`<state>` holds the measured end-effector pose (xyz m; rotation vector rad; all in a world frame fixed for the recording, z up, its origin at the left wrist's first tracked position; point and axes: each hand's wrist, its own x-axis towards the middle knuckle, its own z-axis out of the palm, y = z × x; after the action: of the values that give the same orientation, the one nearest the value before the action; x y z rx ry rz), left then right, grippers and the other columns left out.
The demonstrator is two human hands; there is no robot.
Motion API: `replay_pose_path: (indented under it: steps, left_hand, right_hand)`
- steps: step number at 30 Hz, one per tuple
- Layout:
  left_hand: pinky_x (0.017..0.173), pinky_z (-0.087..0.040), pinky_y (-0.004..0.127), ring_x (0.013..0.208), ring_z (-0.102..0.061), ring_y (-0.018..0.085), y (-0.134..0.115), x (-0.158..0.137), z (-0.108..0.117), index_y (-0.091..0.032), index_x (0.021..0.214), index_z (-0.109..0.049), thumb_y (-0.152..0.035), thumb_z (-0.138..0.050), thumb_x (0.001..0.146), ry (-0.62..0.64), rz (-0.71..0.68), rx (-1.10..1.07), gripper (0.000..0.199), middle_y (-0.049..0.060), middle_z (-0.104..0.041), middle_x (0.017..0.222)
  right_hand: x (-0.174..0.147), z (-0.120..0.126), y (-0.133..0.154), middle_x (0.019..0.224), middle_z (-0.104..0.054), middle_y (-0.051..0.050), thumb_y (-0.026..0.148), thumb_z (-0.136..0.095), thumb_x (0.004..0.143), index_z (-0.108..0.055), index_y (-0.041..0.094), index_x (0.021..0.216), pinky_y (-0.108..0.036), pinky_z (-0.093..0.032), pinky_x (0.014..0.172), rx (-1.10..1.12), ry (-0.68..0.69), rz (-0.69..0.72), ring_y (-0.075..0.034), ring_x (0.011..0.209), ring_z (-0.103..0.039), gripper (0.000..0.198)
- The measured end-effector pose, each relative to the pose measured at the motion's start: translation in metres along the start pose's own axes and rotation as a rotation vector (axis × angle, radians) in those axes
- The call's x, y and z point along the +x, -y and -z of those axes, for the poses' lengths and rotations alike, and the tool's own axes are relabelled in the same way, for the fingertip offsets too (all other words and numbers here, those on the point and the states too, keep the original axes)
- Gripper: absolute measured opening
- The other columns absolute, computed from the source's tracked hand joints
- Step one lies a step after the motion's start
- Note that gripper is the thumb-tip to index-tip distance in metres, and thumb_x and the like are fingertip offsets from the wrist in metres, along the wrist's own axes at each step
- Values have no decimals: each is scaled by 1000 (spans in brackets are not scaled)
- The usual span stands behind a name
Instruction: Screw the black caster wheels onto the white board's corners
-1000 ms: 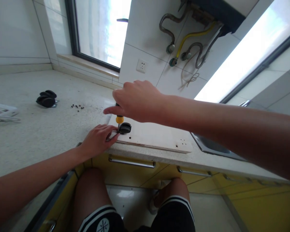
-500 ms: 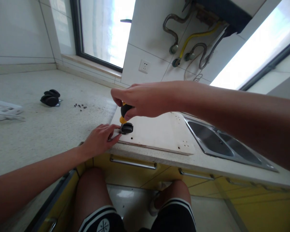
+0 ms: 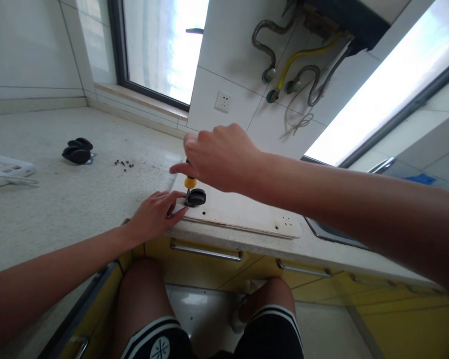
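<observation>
Right fingers [image 3: 190, 144] have rotated, clenching the screwdriver [image 3: 190, 183] above the caster [image 3: 197, 197]; left fingers [image 3: 180, 195] pinch the caster's left edge.

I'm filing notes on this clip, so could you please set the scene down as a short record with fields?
Right hand: gripping a screwdriver, shaft pointing down beside the caster's wheels
Left hand: thumb and finger at the base of the same caster
Board: lying on the counter, under the caster
Left on counter: loose casters, small dark screws
Right of board: sink, mostly hidden by the right arm
Screwdriver tip: too small to tell
</observation>
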<state>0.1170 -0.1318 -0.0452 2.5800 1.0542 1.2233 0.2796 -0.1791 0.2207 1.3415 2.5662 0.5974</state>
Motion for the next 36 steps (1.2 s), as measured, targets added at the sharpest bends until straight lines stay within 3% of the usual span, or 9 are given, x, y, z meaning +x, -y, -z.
replay_pose_path:
  steps: [4,9,14,18,23,25,29,33,36]
  left_hand:
    - [79,-48,37,68,-63,23,-3,1,2,-22,120,-67,-41,-62,104,16,31,-6,25,-4,-60,70]
    - [80,-48,38,69,-63,24,-5,2,3,-23,119,-66,-41,-62,103,15,41,-4,24,-4,-59,69]
    - [80,-49,37,68,-63,24,-5,2,4,-23,118,-67,-43,-62,104,12,45,-17,25,-4,-59,70]
    - [81,-50,38,69,-63,24,-5,2,3,-23,119,-66,-44,-61,103,23,55,-24,27,-4,-59,69]
    - [80,-49,38,70,-62,24,-5,2,4,-24,110,-65,-46,-60,104,29,80,-20,24,-3,-60,70]
    - [80,-48,38,70,-62,24,-6,2,4,-24,110,-64,-47,-60,104,41,86,-22,24,-3,-59,69]
    - [82,-48,38,70,-63,24,-7,2,5,-25,117,-64,-44,-61,104,38,81,-29,24,-4,-58,69]
    - [80,-47,38,70,-63,24,-6,2,4,-24,115,-64,-44,-61,104,40,77,-13,23,-4,-58,70]
    - [81,-48,38,71,-63,24,-6,2,4,-23,116,-64,-45,-60,104,47,76,-18,25,-3,-59,70]
  right_hand:
    - [-1,4,-2,114,-79,-10,42,-74,105,-59,19,144,-30,-52,78,102,155,233,-24,98,-75,48]
    - [-4,-3,2,119,-78,-19,60,-57,111,-65,16,135,-40,-55,90,-37,-32,42,-34,115,-73,51]
    - [-4,-6,0,127,-78,-17,51,-69,107,-54,18,150,-38,-55,91,-42,24,253,-31,114,-74,56]
    - [-2,-1,-1,122,-77,-21,61,-69,106,-64,13,139,-40,-55,92,-47,8,83,-36,120,-73,58]
    - [0,2,-7,127,-78,-12,50,-72,107,-60,25,146,-36,-52,93,27,95,325,-28,114,-73,48]
    - [0,-1,-7,126,-77,-15,54,-67,108,-61,23,144,-38,-51,93,22,45,297,-31,115,-72,48]
    - [0,-5,-5,120,-76,-20,65,-58,109,-65,16,137,-39,-52,90,31,3,101,-34,114,-72,57]
    - [-2,-2,-9,119,-77,-9,47,-72,106,-61,26,143,-33,-48,90,138,116,293,-25,110,-71,44]
    - [-3,-4,-10,121,-76,-12,49,-72,106,-64,24,138,-36,-48,93,101,58,262,-28,113,-70,41]
